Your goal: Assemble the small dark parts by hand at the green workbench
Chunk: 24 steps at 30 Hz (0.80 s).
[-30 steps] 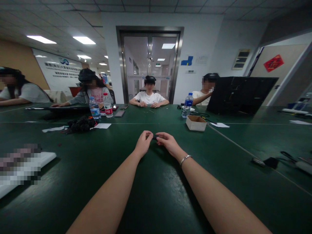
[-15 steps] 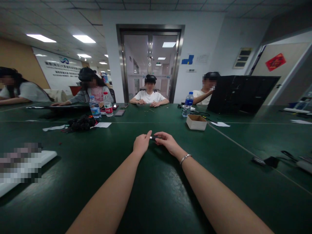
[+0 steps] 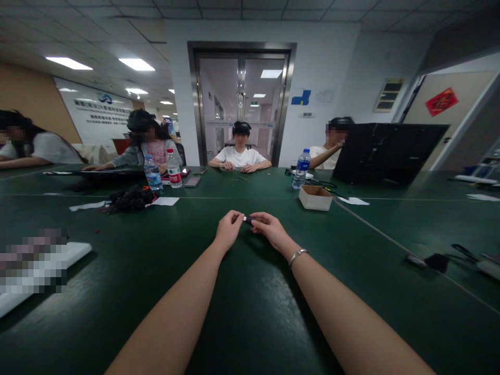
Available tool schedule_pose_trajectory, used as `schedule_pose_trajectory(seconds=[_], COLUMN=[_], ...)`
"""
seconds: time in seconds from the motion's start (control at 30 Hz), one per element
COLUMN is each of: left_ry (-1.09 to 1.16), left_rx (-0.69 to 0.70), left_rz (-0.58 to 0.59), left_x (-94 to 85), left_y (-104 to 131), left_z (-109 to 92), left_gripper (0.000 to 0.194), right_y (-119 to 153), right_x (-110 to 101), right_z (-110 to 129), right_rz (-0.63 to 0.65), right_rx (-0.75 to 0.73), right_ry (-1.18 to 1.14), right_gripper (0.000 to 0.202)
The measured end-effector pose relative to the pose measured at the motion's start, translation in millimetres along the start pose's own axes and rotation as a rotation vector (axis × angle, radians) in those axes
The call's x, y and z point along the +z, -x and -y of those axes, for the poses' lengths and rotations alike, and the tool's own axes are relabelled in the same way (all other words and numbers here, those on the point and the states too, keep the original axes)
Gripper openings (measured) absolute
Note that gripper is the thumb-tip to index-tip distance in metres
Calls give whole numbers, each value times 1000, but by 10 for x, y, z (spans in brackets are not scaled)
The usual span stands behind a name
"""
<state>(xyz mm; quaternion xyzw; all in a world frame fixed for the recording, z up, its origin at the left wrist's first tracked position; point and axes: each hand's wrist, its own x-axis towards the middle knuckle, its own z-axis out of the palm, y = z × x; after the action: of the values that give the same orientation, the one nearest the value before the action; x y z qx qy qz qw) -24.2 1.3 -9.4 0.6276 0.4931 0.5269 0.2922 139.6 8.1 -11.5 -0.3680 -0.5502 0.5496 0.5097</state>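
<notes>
In the middle of the head view, my right hand (image 3: 272, 229) has its thumb and fingers closed around a small black stick with a silver end (image 3: 248, 220). It resembles a USB stick, but it is too small to be sure. My left hand (image 3: 229, 228) pinches at the silver end with thumb and fingertips together. The fingers partly cover both ends of the stick. Both hands are just above the dark green table (image 3: 250, 302), and a silver bracelet (image 3: 298, 257) circles my right wrist.
An open cardboard box (image 3: 315, 202) sits beyond my right hand, near a water bottle (image 3: 301, 169) and a big black case (image 3: 388, 153). Black cables (image 3: 130, 199) and two bottles stand at the left. Several people sit around the table, one opposite (image 3: 241, 156).
My left thumb, raised before, has come down against the fingers at the silver end. My right hand stays closed on the stick with little movement. The view has tilted slightly.
</notes>
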Motion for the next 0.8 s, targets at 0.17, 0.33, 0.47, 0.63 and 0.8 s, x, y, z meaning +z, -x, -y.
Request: schedule_pose_trajectory(seconds=[0.17,0.33,0.47,0.63,0.8], left_ry=[-126,-240,-288,-229,306], left_rx=[-54,-111,-142,-169,-266], left_rz=[-17,-61,-69,-44,-152], left_x=[-32,-59,-68,-65,88], left_y=[47,77,89,85,24], left_z=[-80,-146,-175,-170,-191], left_gripper=[36,48,53,54,47], right_y=[15,39,50,57,53], right_x=[11,50,77,77,108], right_z=[15,40,59,75,89], right_rz=[31,57,64,68,-4], right_rx=[-4,-3,7,3,22], right_ry=[8,27,30,21,-36], right_gripper=[38,38,39,38,39])
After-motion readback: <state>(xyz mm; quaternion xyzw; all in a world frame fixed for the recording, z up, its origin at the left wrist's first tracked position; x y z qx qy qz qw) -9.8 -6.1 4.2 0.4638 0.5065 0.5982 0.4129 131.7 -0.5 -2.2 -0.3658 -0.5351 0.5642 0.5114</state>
